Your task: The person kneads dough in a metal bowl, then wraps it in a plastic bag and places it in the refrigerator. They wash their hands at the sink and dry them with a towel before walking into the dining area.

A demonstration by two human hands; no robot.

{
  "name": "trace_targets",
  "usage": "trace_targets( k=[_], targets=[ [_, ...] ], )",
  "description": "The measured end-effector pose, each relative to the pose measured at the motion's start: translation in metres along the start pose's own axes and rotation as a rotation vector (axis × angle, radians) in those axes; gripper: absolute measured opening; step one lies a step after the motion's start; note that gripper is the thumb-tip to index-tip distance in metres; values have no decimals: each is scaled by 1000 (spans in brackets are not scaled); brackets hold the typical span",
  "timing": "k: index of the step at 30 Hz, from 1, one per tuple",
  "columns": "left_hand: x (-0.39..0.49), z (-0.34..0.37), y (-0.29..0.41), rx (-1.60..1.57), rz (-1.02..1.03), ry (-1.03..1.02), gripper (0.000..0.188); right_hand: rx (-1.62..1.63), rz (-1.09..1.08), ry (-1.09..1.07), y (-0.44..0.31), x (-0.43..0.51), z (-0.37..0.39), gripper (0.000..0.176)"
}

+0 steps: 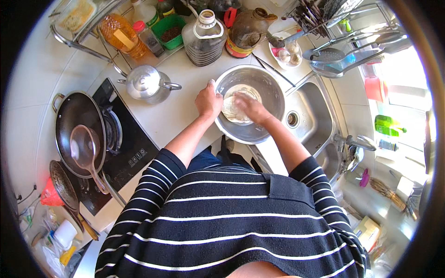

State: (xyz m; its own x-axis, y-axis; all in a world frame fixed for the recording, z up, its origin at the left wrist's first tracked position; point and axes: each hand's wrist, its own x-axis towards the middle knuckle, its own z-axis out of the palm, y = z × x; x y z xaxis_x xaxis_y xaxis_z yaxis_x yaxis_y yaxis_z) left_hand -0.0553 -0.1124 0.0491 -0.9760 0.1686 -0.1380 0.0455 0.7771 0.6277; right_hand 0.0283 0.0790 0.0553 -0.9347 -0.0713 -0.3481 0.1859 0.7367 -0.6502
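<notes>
A wide stainless steel bowl (274, 83) stands at the counter's front edge, beside the sink. Inside it lies a pale, floury mass (231, 109), and white residue clings to the bowl's wall. My left hand (209, 100) grips the bowl's left rim. My right hand (251, 107) reaches into the bowl over the floury mass and touches it. Motion blurs its fingers, so whether it holds some of the mass cannot be told.
To the left are a metal kettle (146, 85) and a wok (74, 114) with a translucent ladle (83, 147) on the hob. Behind stand a large plastic jug (203, 43) and a dish of garlic (285, 55). A sink (313, 104) borders the bowl's right.
</notes>
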Motion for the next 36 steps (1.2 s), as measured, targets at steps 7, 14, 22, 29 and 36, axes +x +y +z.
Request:
trace_targets(
  k=[7,14,22,29,36],
  targets=[
    [-2,-17,-15,41,21,-43,43,-311,-199,124,-18,-33,13,63],
    [-31,-44,20,-710,173,-113,66,1813,-129,222,-87,-45,-18,51],
    [-61,11,116,-1638,-142,-894,38,2024,-183,551,-101,-73,-37,32],
    [-114,65,162,-1019,346,-431,23,2082,121,720,-38,-118,-58,24],
    [-131,32,119,-209,527,-524,70,1008,488,670,79,-138,-40,46]
  ],
)
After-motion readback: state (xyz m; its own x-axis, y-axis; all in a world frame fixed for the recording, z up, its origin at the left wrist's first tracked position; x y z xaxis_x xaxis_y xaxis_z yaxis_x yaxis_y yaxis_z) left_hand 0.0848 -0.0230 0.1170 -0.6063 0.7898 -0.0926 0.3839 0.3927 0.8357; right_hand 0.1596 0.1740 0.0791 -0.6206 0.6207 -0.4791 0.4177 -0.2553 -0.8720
